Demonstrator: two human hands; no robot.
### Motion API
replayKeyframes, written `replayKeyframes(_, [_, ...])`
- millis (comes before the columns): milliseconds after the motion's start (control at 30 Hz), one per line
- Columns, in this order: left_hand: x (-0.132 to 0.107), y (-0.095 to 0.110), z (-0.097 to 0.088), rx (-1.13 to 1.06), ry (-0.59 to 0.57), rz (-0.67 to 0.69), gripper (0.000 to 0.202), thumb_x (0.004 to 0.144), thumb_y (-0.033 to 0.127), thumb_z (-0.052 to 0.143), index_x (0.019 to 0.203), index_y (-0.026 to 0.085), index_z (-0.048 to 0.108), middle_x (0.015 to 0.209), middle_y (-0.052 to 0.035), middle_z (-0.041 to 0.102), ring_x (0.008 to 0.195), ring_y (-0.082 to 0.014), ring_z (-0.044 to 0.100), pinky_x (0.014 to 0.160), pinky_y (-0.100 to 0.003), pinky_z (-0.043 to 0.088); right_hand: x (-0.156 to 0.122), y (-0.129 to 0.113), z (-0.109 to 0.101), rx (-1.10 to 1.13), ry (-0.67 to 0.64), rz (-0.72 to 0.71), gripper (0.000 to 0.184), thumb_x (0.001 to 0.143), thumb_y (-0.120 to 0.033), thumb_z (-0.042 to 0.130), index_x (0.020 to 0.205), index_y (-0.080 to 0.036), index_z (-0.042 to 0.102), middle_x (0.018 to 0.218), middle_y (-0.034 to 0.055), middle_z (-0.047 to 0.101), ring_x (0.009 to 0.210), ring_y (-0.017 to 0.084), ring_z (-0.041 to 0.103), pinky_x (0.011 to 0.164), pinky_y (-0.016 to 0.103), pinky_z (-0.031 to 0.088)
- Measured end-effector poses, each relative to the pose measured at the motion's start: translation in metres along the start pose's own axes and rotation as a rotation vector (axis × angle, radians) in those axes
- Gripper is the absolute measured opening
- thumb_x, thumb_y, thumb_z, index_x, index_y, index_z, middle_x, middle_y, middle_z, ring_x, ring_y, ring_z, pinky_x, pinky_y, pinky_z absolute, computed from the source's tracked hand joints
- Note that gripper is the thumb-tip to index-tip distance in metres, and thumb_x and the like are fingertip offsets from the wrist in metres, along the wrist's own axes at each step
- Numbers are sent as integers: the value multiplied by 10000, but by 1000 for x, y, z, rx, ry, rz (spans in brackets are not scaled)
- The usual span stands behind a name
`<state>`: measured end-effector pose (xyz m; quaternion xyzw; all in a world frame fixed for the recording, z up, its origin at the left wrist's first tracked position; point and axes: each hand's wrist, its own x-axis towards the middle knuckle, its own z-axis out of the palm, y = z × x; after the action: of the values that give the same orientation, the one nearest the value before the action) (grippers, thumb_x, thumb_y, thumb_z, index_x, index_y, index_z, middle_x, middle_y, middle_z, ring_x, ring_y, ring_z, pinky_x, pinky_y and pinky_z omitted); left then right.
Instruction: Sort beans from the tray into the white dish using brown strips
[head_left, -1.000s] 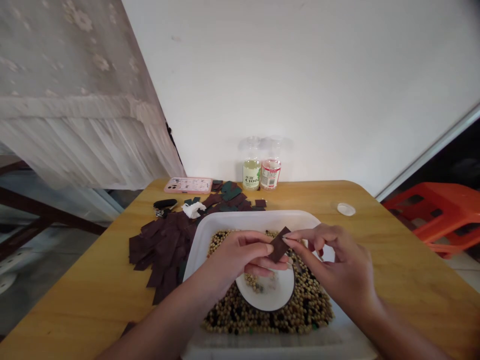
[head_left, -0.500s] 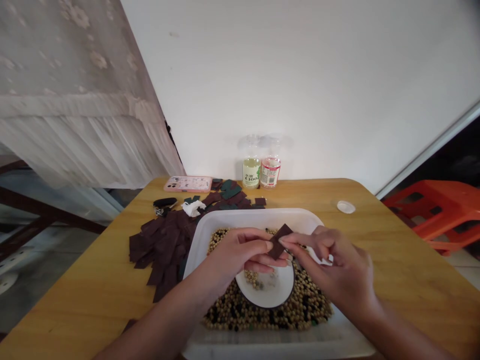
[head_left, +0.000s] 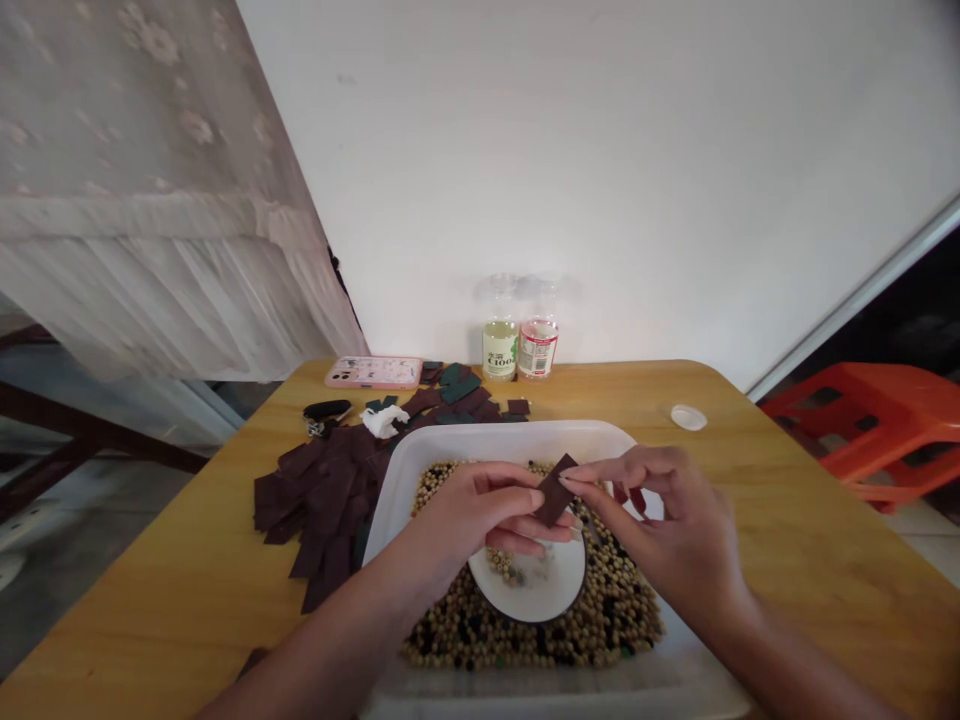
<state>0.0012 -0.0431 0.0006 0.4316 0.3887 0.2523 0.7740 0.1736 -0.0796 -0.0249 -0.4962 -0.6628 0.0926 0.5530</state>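
A small dark brown rectangular piece (head_left: 556, 492), flat like fabric or leather, is held between both hands over a white bowl (head_left: 547, 595). My left hand (head_left: 499, 505) grips its left edge between thumb and fingers. The thumb and fingertips of my right hand (head_left: 667, 510) pinch its upper right edge. Inside the bowl lie some pale beads (head_left: 501, 562). The bowl rests among many tan and black beads (head_left: 525, 640) in a white plastic tub (head_left: 405, 450).
Left of the tub spreads a heap of dark brown pieces (head_left: 330, 490). Behind it are a pink phone (head_left: 373, 372), a crumpled white tissue (head_left: 384, 420) and black keys (head_left: 327, 410). Two bottles (head_left: 500, 345) stand by the wall. A white lid (head_left: 688, 417) lies right; an orange stool (head_left: 877, 420) is beyond.
My right hand's other fingers have shifted slightly, while its pinch on the brown piece stays. The whole view has moved a little; both hands keep their hold over the bowl.
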Motion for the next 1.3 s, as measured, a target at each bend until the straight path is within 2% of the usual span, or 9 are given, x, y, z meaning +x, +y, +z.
replayKeyframes(133, [-1,1,0,-7,-2,13,117,723,232,613,788,147,660,756,-67,721,728,-166,684,587,-187,508,1,0,-1,-38,-15,-2,241,741,-218,660,788,-236,424,740,1,706,572,133,636,420,241,436])
replayKeyframes(300, [-2,5,3,20,21,-16,145,690,254,642,774,135,649,753,-81,717,699,-177,683,596,-211,505,-1,-1,1,73,-28,51,244,737,-222,664,830,-236,440,756,8,701,635,155,667,411,244,444])
replayKeyframes(433, [-2,4,3,17,21,-24,142,694,251,639,783,140,647,733,-80,716,694,-173,682,592,-206,501,-1,-3,0,140,52,125,319,720,-206,679,726,-243,363,710,-7,699,627,152,664,424,237,434])
replayKeyframes(533, [-1,3,2,3,40,-17,153,706,251,632,810,140,650,763,-84,717,720,-176,682,589,-202,498,7,-1,-2,314,125,252,364,702,-236,693,712,-250,329,673,-14,668,612,150,645,451,243,437])
replayKeyframes(600, [-1,2,0,-11,62,-17,164,705,249,635,829,142,647,784,-85,718,724,-177,682,587,-204,500,14,1,-3,512,93,386,377,697,-302,689,712,-251,316,633,-39,617,510,111,569,413,222,400])
replayKeyframes(667, [0,2,-1,-18,76,-16,176,696,256,647,830,141,645,790,-86,718,719,-177,682,588,-207,504,20,4,-2,697,33,520,354,714,-363,656,713,-245,322,589,-67,526,414,66,412,363,191,324])
replayKeyframes(800, [2,2,-3,-18,61,-19,190,679,272,667,815,140,656,794,-84,718,712,-172,681,580,-200,506,22,8,2,917,-21,689,344,698,-393,658,693,-223,358,632,-58,447,438,49,257,356,157,243])
replayKeyframes(1100, [3,2,-3,-18,78,-22,210,685,272,666,848,140,662,782,-83,718,703,-171,680,570,-200,506,20,15,4,1029,-10,789,332,653,-391,701,673,-207,425,670,-46,425,465,50,249,349,149,232])
replayKeyframes(1300, [4,3,-4,-72,116,29,190,687,252,666,837,136,656,797,-83,717,703,-171,678,577,-205,506,19,16,4,980,-56,758,320,685,-355,678,669,-212,392,623,-64,369,453,51,251,351,155,239])
